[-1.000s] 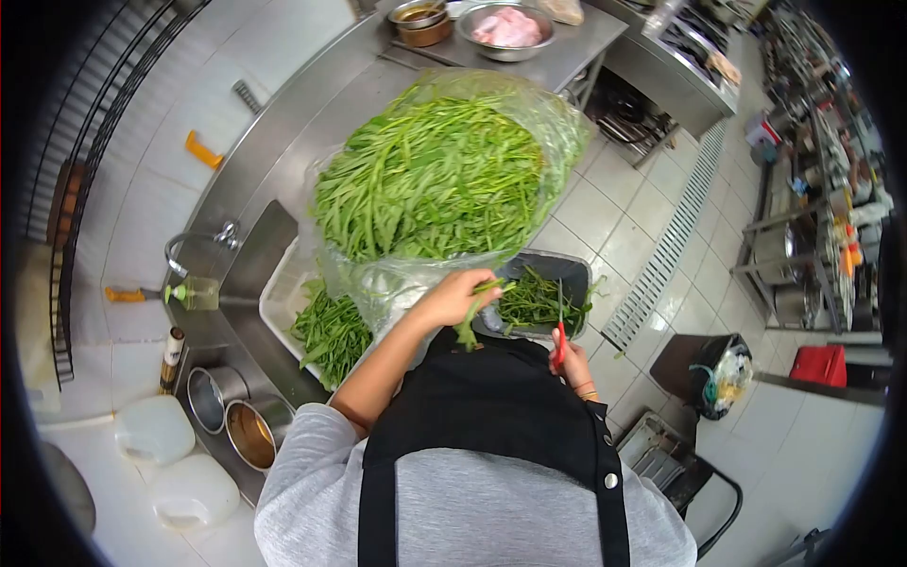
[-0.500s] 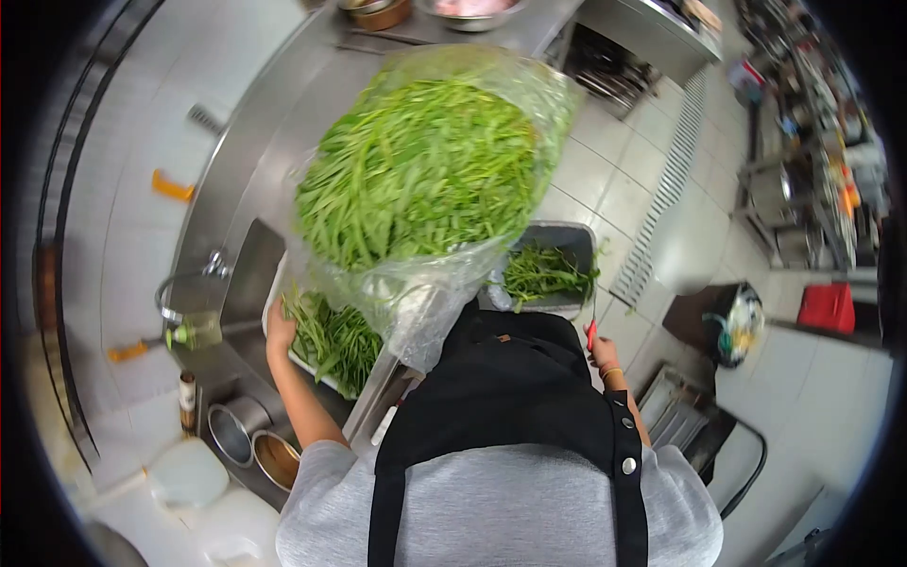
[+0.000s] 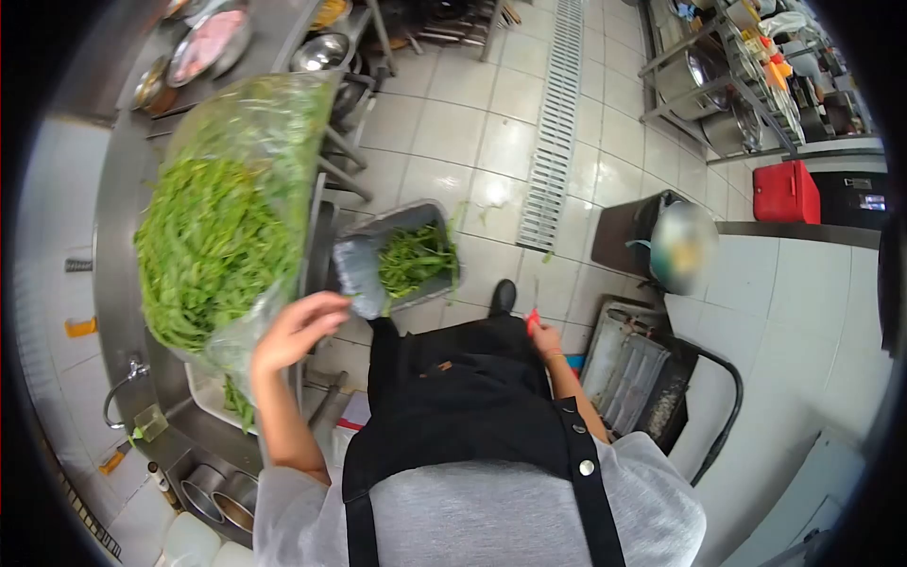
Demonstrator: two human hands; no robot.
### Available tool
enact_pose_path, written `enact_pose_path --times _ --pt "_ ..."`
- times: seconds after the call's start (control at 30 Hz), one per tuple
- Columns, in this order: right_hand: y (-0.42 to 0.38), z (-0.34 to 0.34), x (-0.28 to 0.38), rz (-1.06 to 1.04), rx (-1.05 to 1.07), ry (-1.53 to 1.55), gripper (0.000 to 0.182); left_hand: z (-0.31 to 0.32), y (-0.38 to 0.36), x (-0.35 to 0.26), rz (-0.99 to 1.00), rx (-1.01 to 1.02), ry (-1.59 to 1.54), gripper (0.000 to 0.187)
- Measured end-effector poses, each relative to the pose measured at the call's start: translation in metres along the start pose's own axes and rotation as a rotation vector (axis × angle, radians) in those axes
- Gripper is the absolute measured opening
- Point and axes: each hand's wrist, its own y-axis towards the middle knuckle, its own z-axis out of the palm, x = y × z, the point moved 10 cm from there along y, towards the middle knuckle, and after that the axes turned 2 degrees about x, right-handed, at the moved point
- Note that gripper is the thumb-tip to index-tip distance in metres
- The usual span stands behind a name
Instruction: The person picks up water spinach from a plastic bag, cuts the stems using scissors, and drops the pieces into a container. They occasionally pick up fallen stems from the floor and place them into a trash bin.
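Note:
My left hand (image 3: 300,331) is raised near the lower right edge of a large clear plastic bag of leafy greens (image 3: 213,236), its fingers apart and nothing in them. In my right hand (image 3: 545,338), beside the black apron, is a red-handled tool (image 3: 533,319) with a thin blade pointing away. A grey bin (image 3: 456,255) on the floor holds cut greens (image 3: 413,260). Part of a white tray (image 3: 210,395) with more greens shows under the bag, at the sink.
Metal bowls, one with pink contents (image 3: 206,42), stand at the counter's far end. A drain grate (image 3: 551,123) runs along the tiled floor. To the right are a dark bin (image 3: 631,238), a red container (image 3: 786,193) and a metal rack (image 3: 661,90).
The view has turned right, so the bag and counter appear further left. My left hand has left the white tray and come up beside the bag. The red-handled tool remains in my right hand.

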Motion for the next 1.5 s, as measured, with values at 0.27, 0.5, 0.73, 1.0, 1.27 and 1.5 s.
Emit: enact_pose_path --times 0.27,0.5,0.73,1.0,1.27,1.5 --pt "0.017 -0.046 -0.035 0.054 -0.159 -0.125 0.058 0.306 0.379 0.238 0.106 -0.043 0.872 0.041" --pt "0.053 -0.044 -0.078 -0.073 -0.424 -0.143 0.039 0.276 0.575 0.473 -0.627 -0.512 0.644 0.021" --pt "0.081 -0.021 -0.157 0.091 -0.294 0.278 0.030 0.223 0.679 0.551 -0.319 -0.759 0.743 0.019" --pt "0.083 -0.052 -0.067 -0.347 -0.570 -0.252 0.026 0.256 0.674 0.578 -0.132 -0.667 0.526 0.006" --pt "0.045 -0.043 -0.072 -0.164 -0.305 0.036 0.042 0.297 0.364 0.256 0.177 -0.619 0.112 0.009" --pt "0.004 -0.023 -0.011 -0.277 -0.129 0.015 0.054 0.135 0.172 0.165 0.071 -0.784 0.528 0.020"
